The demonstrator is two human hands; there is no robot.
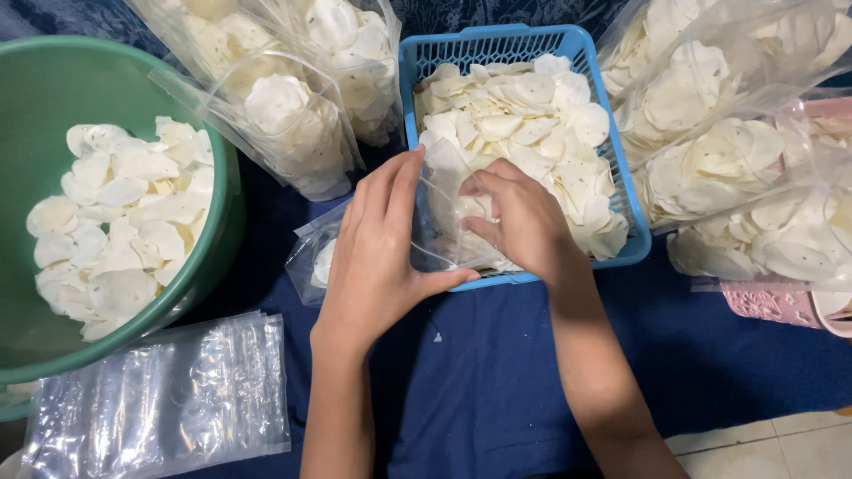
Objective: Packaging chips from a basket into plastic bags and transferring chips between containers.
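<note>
two hands busy at the blue basket (pixel 524 40) of pale round chips (pixel 532 115). left hand (pixel 377 257) pinches a clear plastic bag (pixel 439 208) open at the basket's near edge, fingers wrapped round its side. right hand (pixel 519 222) sits curled inside the mouth, closed on chips i think, hard to tell. looks like the filling step; next wants the bag mouth kept wide. green bowl (pixel 53 75), filled bags (pixel 293 115) and empty bags (pixel 169 399) sit around on blue cloth (pixel 497 372).

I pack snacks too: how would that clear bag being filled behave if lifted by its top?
The clear bag, held open by the left hand, looks thin and probably sags. The white chips seem light but brittle.
</note>
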